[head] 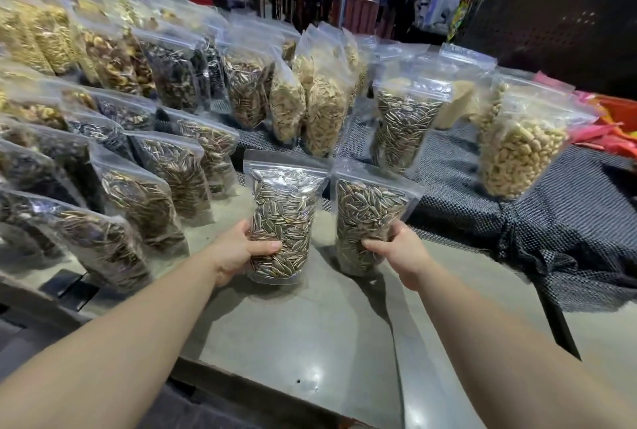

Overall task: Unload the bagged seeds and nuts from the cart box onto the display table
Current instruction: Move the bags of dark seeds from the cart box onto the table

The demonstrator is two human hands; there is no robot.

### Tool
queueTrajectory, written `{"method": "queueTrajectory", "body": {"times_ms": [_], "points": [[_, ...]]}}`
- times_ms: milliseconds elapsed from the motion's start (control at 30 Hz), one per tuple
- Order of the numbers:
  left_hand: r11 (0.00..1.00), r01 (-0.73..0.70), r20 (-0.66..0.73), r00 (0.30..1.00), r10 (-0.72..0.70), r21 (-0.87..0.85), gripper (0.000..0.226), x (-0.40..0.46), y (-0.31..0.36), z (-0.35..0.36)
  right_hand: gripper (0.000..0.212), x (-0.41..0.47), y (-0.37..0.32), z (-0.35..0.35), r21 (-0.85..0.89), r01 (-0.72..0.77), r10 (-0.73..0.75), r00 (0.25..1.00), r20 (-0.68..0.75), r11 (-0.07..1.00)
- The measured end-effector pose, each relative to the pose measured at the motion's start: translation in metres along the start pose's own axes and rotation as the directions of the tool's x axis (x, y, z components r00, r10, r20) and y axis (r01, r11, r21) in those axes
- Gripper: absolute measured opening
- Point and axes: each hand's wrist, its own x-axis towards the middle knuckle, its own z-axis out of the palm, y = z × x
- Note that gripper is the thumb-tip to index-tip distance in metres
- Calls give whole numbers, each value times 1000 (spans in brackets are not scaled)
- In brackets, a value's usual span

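Two bags of seeds, one in each hand

The left hand [238, 252] grips the left seed bag [282, 221]; the right hand [396, 249] grips the right seed bag [365, 221]; both are above the grey table [310, 342].

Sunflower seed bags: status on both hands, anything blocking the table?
Left hand grips one sunflower seed bag; right hand grips another bag. Both upright over bare table. Nothing in the way; rows of bags sit left.
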Motion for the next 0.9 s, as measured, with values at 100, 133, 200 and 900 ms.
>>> {"method": "queueTrajectory", "body": {"times_ms": [100,133,200,900], "points": [[1000,-4,2,1000,4,4,53,3,-5,-11,46,-3,3,8,-6,-6,5,1000,-14,1000],[1000,-3,4,1000,3,11,50,4,-7,-14,44,-3,3,9,-28,-7,6,1000,-19,1000],[1000,-1,11,1000,1,10,49,5,-10,-19,40,-3,-1,10,-99,-2,1,1000,-13,995],[998,-24,14,1000,25,-49,61,0,-21,-60,44,28,-10,60,-241,7,-31,995,-94,971]]}}
